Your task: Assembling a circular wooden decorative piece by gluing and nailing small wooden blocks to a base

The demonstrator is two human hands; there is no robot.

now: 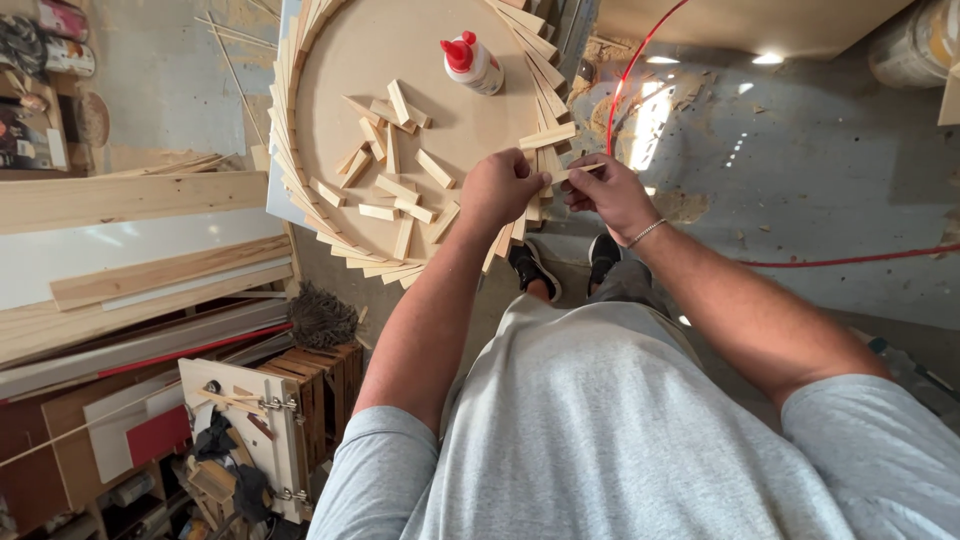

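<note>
Over the round board (420, 50), both hands pinch a wooden strip (578, 173).

Site: woodworking workshop | Evidence: stacked boards (120, 290) along left wall; sawdust-strewn concrete floor (800, 170); round wooden disc (420, 90) bearing cut wood pieces (395, 185), glue bottle (472, 63)

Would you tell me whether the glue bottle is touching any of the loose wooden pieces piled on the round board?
Apart. The head view shows the glue bottle standing alone on the round board, with bare board between it and the nearest loose wooden pieces.
</note>
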